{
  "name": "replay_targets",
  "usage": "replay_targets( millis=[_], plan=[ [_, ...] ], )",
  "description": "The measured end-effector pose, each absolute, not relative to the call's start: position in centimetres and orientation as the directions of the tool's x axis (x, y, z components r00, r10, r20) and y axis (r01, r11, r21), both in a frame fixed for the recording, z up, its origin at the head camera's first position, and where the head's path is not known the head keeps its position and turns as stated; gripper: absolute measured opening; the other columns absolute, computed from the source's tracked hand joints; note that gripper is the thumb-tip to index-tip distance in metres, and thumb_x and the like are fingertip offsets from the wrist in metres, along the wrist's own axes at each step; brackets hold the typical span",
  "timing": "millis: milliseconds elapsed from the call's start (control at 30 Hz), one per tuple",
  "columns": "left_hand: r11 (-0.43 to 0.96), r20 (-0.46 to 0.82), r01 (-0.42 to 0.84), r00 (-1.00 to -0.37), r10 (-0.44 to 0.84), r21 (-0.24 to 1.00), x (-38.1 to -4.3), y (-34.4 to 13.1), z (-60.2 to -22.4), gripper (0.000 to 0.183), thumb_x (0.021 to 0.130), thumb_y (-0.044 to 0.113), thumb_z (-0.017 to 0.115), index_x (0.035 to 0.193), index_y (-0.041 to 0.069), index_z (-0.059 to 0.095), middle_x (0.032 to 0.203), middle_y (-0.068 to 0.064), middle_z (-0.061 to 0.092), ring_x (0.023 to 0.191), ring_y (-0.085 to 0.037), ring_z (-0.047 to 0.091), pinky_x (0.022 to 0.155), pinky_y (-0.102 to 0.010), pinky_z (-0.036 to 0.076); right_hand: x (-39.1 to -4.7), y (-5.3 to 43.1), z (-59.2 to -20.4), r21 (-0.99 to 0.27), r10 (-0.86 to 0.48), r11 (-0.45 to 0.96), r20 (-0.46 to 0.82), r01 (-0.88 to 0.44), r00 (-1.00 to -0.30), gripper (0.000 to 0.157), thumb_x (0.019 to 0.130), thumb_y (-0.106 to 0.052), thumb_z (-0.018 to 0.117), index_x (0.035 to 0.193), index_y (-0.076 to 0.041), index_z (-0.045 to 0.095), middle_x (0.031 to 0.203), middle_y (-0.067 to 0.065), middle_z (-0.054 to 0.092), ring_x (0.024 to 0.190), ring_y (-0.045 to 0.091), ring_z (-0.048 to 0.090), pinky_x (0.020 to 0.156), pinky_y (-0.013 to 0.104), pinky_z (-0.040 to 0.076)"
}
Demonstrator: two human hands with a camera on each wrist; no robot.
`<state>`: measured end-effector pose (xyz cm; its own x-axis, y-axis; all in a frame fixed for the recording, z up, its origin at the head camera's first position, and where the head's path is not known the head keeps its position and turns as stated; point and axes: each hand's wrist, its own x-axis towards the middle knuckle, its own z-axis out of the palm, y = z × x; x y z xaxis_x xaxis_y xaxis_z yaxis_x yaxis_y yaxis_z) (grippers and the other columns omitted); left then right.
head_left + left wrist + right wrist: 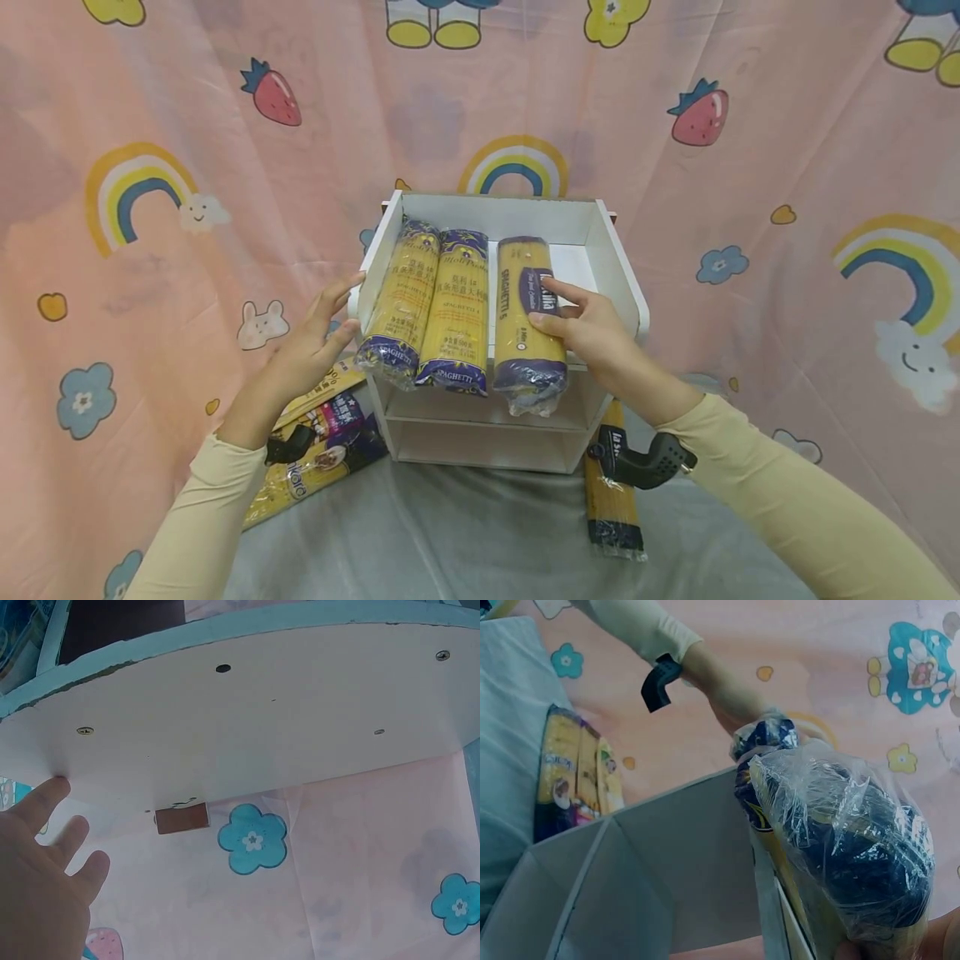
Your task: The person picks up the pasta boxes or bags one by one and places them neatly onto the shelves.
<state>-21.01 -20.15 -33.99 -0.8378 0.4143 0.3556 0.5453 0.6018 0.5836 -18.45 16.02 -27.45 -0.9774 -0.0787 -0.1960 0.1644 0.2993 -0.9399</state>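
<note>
My right hand (592, 329) grips a pack of spaghetti (513, 333) with a dark blue label, thumb and fingers at its right side. That pack overlaps the top compartment of a white shelf unit (630, 292), its clear wrapped end (855, 847) large in the right wrist view. To its left, two yellow spaghetti packs (452, 333) (401, 300) with blue ends lie side by side in the compartment. Against the unit's left side wall my left hand (307, 350) rests with fingers spread, a fingertip touching the white panel (247, 727) in the left wrist view.
Several more pasta packs (300, 483) lie on the grey cloth (450, 533) left of the unit. Another spaghetti pack (611, 500) lies to the right, partly behind my wrist camera. Lower shelves (487, 446) open toward me. A pink patterned curtain (337, 167) hangs behind.
</note>
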Motion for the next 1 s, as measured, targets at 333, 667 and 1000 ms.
replay_targets(
  millis=[333, 667, 1000],
  plan=[
    [0.598, 0.364, 0.554, -0.832, 0.418, 0.580, -21.1, -20.2, -34.0, 0.053, 0.108, 0.037, 0.032, 0.156, 0.030, 0.011, 0.166, -0.013, 0.011, 0.148, -0.048, 0.027, 0.106, -0.079, 0.027, -19.1, 15.4, -28.2, -0.942, -0.086, 0.289, -0.202, 0.169, -0.976, 0.070, 0.097, -0.017, 0.063, 0.157, -0.025, 0.028, 0.126, 0.021, 0.060, 0.086, 0.008, 0.071, 0.077, 0.022, 0.059],
    [0.614, 0.341, 0.533, -0.846, 0.410, 0.583, -21.0, -20.1, -34.1, 0.054, 0.108, 0.038, 0.031, 0.156, 0.032, 0.008, 0.166, -0.016, 0.008, 0.148, -0.049, 0.025, 0.103, -0.080, 0.028, -20.2, 15.0, -28.3, -0.905, -0.097, 0.416, -0.140, 0.087, -0.985, 0.070, 0.095, -0.025, 0.067, 0.156, -0.024, 0.032, 0.119, 0.019, 0.063, 0.082, 0.010, 0.069, 0.071, 0.020, 0.056],
    [0.602, 0.357, 0.543, -0.839, 0.409, 0.586, -21.0, -20.0, -34.2, 0.053, 0.108, 0.037, 0.031, 0.156, 0.030, 0.009, 0.166, -0.017, 0.008, 0.147, -0.050, 0.025, 0.104, -0.080, 0.028, -20.9, 15.3, -28.9, -0.810, -0.143, 0.584, -0.048, -0.046, -0.989, 0.070, 0.094, -0.034, 0.067, 0.155, -0.019, 0.035, 0.114, 0.019, 0.066, 0.084, 0.016, 0.068, 0.069, 0.022, 0.057]
  ],
)
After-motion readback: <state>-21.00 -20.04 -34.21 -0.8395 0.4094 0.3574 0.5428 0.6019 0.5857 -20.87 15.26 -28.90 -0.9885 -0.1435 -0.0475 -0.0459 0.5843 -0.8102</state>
